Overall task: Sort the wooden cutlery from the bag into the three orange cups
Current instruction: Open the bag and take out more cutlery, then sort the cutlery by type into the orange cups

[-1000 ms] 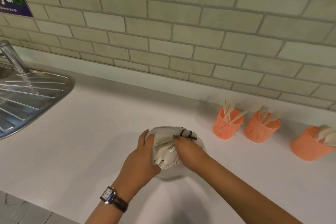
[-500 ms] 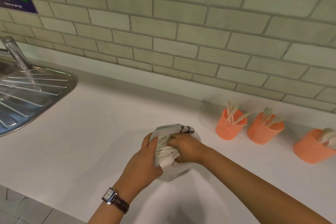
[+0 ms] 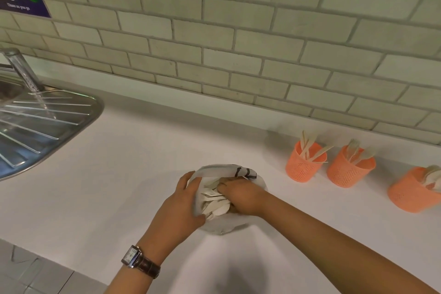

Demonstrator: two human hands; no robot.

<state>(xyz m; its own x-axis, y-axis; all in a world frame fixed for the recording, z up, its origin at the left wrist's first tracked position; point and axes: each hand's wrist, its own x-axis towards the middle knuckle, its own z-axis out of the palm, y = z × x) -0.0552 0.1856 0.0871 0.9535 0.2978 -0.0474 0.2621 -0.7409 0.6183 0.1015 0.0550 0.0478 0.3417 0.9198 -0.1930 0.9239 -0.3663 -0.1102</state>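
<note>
Cutlery (image 3: 214, 201) in bag (image 3: 216, 170), right hand (image 3: 241, 196) clenched around some, left hand (image 3: 181, 207) clamped on bag's rim.

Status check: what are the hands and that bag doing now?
Left hand holds bag open. Right hand inside among cutlery, grip hidden. Nothing blocks orange cups.

Matt white counter (image 3: 119, 174), shiny steel drainboard (image 3: 47, 122), perforated plastic cups (image 3: 303, 164), wooden cutlery (image 3: 214, 200)

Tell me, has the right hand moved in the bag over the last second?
Yes, slightly. The right hand has pushed deeper into the bag, leftwards toward the left hand, and its fingers now curl into the cutlery.
</note>
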